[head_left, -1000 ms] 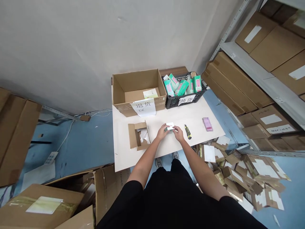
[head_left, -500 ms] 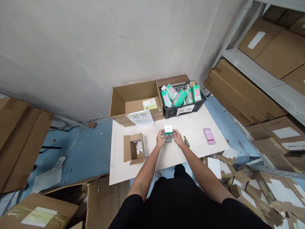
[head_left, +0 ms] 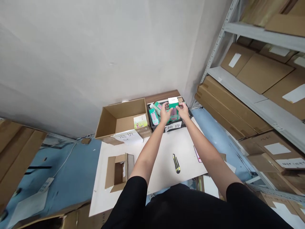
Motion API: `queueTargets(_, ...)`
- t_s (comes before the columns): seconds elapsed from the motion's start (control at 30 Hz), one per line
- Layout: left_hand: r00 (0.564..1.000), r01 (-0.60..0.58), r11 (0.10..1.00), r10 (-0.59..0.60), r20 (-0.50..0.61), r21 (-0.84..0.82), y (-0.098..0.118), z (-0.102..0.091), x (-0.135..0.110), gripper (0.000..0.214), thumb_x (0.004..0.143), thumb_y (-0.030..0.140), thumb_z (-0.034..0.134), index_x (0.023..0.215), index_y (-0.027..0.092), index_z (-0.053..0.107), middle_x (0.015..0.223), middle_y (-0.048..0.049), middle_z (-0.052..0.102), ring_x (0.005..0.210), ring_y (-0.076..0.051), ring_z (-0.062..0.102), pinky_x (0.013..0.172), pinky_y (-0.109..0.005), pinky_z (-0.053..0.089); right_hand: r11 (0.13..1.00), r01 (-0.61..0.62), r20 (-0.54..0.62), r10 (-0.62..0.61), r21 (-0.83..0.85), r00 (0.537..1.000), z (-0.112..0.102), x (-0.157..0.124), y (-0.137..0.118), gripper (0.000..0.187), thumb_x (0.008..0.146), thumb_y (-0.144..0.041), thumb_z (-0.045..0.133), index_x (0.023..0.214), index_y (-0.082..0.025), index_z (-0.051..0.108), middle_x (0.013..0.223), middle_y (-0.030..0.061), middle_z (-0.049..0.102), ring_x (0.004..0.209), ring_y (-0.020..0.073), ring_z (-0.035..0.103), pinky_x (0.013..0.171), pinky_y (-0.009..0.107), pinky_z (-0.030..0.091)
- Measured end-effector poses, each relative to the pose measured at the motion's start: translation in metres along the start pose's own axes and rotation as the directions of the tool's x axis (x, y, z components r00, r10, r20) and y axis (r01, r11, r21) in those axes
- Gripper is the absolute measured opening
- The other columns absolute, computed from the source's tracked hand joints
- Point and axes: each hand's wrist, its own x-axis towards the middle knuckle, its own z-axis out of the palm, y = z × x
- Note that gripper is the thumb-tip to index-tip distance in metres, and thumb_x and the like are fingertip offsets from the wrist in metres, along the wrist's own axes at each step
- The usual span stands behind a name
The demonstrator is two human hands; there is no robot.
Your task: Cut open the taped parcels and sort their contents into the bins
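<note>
Over the black plastic basket (head_left: pixel 157 126) I hold a small green box (head_left: pixel 173 106) upright, its white top facing me. My left hand (head_left: pixel 166 113) grips its left side, and my right hand (head_left: pixel 182 111) closes on the right side. Behind and beside my hands, several similar green packages with pink fronts lie in the basket, partly hidden by my hands. A paper sign (head_left: pixel 173 126) with handwritten characters hangs on the basket's front.
Left of the basket stands a large open carton (head_left: pixel 124 124) with a printed packet (head_left: pixel 140 121) inside. A small open box (head_left: pixel 119 171), a yellow-black box cutter (head_left: pixel 176 163) and a partly hidden pink item (head_left: pixel 197 153) lie on the white table (head_left: pixel 159 178). Shelves (head_left: pixel 238 86) with cartons stand at right.
Both hands have carried the green box forward from above the table's middle to over the black basket. My view has shifted, so the box cutter shows fully now.
</note>
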Motion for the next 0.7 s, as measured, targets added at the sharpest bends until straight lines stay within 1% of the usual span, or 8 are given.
queueTargets(0.1,0.996,0.085,0.995,-0.085,-0.011,0.055,-0.007,0.019,0.028,0.057,0.095,0.026,0.076,0.147,0.02,0.057,0.134,-0.0152,0.071,0.117,-0.027,0.07,0.107,-0.047,0.056,0.994,-0.091,-0.052,0.088,-0.06,0.995,-0.012,0.029,0.018,0.046,0.085,-0.05,0.068,0.119,-0.02,0.068,0.115,0.0126,0.075,0.106,0.0276,0.07,0.102,0.048,0.057)
queueTargets(0.17,0.992,0.123,0.987,-0.119,-0.049,0.106,-0.014,0.017,0.033,0.062,0.093,0.025,0.076,0.151,0.022,0.055,0.144,-0.0161,0.065,0.125,-0.029,0.066,0.111,-0.049,0.053,0.981,-0.159,-0.135,0.144,-0.109,0.98,-0.018,0.033,0.031,0.049,0.083,-0.045,0.068,0.124,-0.019,0.068,0.118,0.0138,0.075,0.113,0.0289,0.069,0.108,0.051,0.054)
queueTargets(0.23,0.992,0.114,0.983,-0.106,-0.066,0.141,-0.02,0.002,0.027,0.066,0.093,0.027,0.075,0.155,0.024,0.052,0.152,-0.0153,0.06,0.128,-0.03,0.064,0.112,-0.048,0.053,0.975,-0.169,-0.184,0.141,-0.144,0.973,-0.02,0.027,0.039,0.052,0.084,-0.041,0.065,0.131,-0.019,0.066,0.126,0.015,0.074,0.12,0.0296,0.068,0.114,0.052,0.05)
queueTargets(0.3,0.996,0.073,0.983,-0.064,-0.054,0.167,-0.024,-0.026,0.011,0.065,0.095,0.03,0.072,0.156,0.026,0.052,0.154,-0.014,0.059,0.127,-0.029,0.065,0.108,-0.045,0.056,0.98,-0.111,-0.15,0.086,-0.167,0.985,-0.012,0.011,0.039,0.055,0.086,-0.038,0.061,0.137,-0.018,0.064,0.136,0.0162,0.07,0.127,0.0297,0.065,0.116,0.051,0.049)
queueTargets(0.4,0.999,-0.005,0.978,0.012,-0.034,0.209,-0.027,-0.083,-0.03,0.059,0.096,0.033,0.068,0.153,0.026,0.055,0.153,-0.0135,0.059,0.124,-0.027,0.065,0.099,-0.04,0.06,0.98,0.038,0.013,-0.036,-0.196,0.999,0.02,-0.028,0.025,0.057,0.089,-0.035,0.059,0.144,-0.02,0.062,0.151,0.0151,0.062,0.139,0.03,0.058,0.119,0.051,0.047)
queueTargets(0.5,0.999,-0.036,0.964,0.045,-0.026,0.265,-0.031,-0.153,-0.088,0.056,0.096,0.031,0.065,0.151,0.026,0.058,0.151,-0.0134,0.059,0.129,-0.026,0.063,0.097,-0.038,0.062,0.967,0.159,0.21,-0.117,-0.197,0.971,0.071,-0.082,0.007,0.058,0.091,-0.033,0.059,0.148,-0.021,0.061,0.155,0.0143,0.058,0.147,0.0308,0.05,0.127,0.052,0.039)
queueTargets(0.57,0.999,0.005,0.949,0.009,-0.042,0.316,-0.037,-0.205,-0.133,0.056,0.095,0.029,0.064,0.15,0.027,0.059,0.15,-0.0127,0.06,0.131,-0.026,0.062,0.098,-0.037,0.062,0.967,0.182,0.328,-0.115,-0.181,0.938,0.11,-0.124,-0.003,0.06,0.092,-0.031,0.06,0.151,-0.021,0.06,0.158,0.0146,0.055,0.151,0.0315,0.047,0.13,0.053,0.034)
queueTargets(0.7,0.977,0.194,0.895,-0.14,-0.16,0.402,-0.06,-0.317,-0.236,0.049,0.094,0.027,0.064,0.143,0.025,0.065,0.142,-0.0123,0.066,0.123,-0.024,0.067,0.095,-0.038,0.063,0.977,0.162,0.515,-0.068,-0.14,0.854,0.194,-0.22,-0.015,0.061,0.091,-0.026,0.062,0.152,-0.022,0.06,0.164,0.0126,0.05,0.153,0.0313,0.044,0.131,0.052,0.033)
